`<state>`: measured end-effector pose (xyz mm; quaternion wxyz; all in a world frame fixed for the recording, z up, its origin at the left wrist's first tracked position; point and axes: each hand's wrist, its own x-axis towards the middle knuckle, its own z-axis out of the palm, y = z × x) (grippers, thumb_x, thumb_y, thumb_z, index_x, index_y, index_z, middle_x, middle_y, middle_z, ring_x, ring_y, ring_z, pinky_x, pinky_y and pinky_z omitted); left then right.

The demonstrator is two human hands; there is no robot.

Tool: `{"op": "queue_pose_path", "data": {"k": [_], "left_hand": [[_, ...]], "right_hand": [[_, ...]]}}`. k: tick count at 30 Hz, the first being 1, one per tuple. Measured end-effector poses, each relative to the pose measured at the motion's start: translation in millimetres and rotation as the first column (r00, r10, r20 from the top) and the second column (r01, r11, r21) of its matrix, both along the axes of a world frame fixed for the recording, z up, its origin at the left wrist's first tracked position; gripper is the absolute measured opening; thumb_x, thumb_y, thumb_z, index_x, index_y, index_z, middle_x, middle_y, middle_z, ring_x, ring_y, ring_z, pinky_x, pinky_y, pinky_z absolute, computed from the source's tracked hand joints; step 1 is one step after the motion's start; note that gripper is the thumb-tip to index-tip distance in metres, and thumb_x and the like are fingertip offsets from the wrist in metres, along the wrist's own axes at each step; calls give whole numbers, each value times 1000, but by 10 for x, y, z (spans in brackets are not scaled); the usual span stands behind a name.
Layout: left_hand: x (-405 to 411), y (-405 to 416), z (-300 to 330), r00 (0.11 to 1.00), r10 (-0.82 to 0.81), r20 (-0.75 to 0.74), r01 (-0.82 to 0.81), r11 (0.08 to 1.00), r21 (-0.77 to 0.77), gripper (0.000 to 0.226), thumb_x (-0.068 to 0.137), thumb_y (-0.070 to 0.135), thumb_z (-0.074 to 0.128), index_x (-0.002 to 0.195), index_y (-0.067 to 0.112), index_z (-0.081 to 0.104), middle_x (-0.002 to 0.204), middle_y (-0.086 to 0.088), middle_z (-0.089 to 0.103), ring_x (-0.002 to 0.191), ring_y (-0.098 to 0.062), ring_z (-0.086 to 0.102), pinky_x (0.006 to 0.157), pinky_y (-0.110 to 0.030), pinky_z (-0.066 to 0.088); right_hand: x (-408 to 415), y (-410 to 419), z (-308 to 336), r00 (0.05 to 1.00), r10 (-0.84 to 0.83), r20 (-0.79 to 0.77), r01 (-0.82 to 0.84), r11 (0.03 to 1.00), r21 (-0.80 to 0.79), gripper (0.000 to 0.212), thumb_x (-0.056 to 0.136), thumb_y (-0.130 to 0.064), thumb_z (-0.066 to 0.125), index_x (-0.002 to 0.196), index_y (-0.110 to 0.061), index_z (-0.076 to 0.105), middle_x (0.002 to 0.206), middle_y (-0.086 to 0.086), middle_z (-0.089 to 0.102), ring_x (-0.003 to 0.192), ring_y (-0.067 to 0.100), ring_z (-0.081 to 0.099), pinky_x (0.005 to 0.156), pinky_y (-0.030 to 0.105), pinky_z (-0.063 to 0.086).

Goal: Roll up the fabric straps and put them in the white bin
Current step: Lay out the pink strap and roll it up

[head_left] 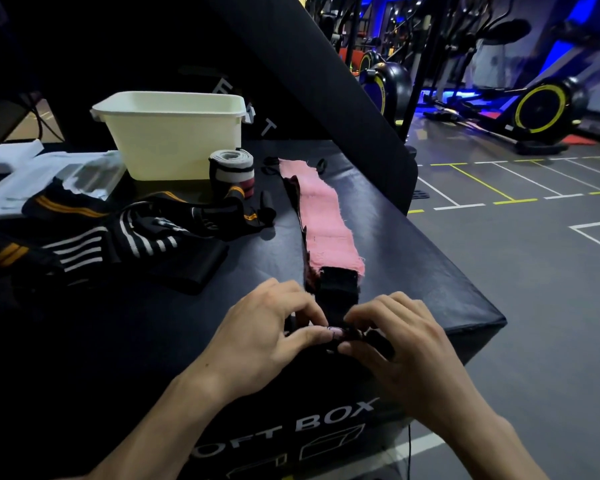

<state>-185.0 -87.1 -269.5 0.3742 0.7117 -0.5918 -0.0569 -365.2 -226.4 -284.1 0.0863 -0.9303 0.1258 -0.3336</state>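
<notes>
A long pink strap (326, 216) with a black end patch (338, 285) lies stretched along the black soft box (430, 271), running away from me. At its near end my left hand (264, 327) and my right hand (395, 337) pinch the strap's black tip from both sides, fingers curled over it. The white bin (174, 133) stands at the back of the box. A rolled grey, black and maroon strap (231, 171) stands upright just right of the bin.
A heap of loose black straps with white and orange stripes (94, 233) covers the left of the box. White foam pieces (32, 171) lie at the far left. The box edge drops to the gym floor on the right, where exercise bikes (541, 109) stand.
</notes>
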Motion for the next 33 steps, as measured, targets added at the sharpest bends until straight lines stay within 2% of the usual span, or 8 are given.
{"op": "queue_pose_path", "data": {"k": [5,9,13,17,21,24,29,33], "left_hand": [[-29,-41,3,999,41,-9,-41,999,15,28,84,67,67,87,40,68,86,19,63,90,-5,54,73,-25,44],[-36,-32,0,997,63,35,-61,996,-61,21,86,58,72,93,40,68,91,18,60,90,-4,60,75,-32,51],[-23,-34,-4,979,101,177,-94,994,-47,31,82,67,60,97,41,68,96,22,59,89,1,53,72,-30,51],[-5,-58,-3,966,116,231,-112,993,-29,35,85,70,53,97,41,67,95,22,58,87,1,49,67,-23,43],[-2,-65,3,966,118,229,-117,993,-18,32,89,68,53,98,41,68,95,21,57,88,1,47,66,-21,40],[0,-89,-1,972,108,210,-110,994,-4,28,92,64,56,98,39,68,96,19,57,89,0,46,68,-19,37],[-12,-91,-14,978,78,193,-83,996,19,52,89,74,33,95,35,66,94,19,56,92,1,44,71,-18,36],[-43,-60,-2,984,45,170,-43,999,-15,40,89,71,44,95,37,64,96,21,56,94,-1,50,76,-21,44]], "right_hand": [[35,-43,6,1000,11,-7,-11,997,73,20,93,-48,59,90,-30,67,88,-20,61,82,8,54,72,33,46],[72,-76,24,999,17,-30,-13,992,126,19,96,-48,59,89,-31,65,88,-21,56,83,9,50,70,37,47],[145,-86,16,999,-43,-20,45,994,103,22,96,-42,59,84,-25,66,93,-14,50,84,16,49,72,41,48],[173,-52,1,998,-60,33,60,998,23,25,96,-40,57,85,-21,70,94,-8,54,82,19,52,69,42,50],[142,-26,-10,1000,-23,18,23,1000,13,27,89,-47,61,105,-27,69,96,-11,61,84,18,56,71,40,50],[143,-43,-7,999,-33,12,33,999,16,19,88,-47,62,94,-30,66,91,-15,59,80,15,55,71,39,48],[103,-53,14,1000,-25,-18,24,999,-45,19,94,-43,55,95,-28,67,90,-16,62,79,13,56,70,35,45],[49,-57,42,997,-20,-72,20,1000,-4,20,95,-49,51,97,-34,65,92,-21,61,84,8,52,71,32,44]]}}
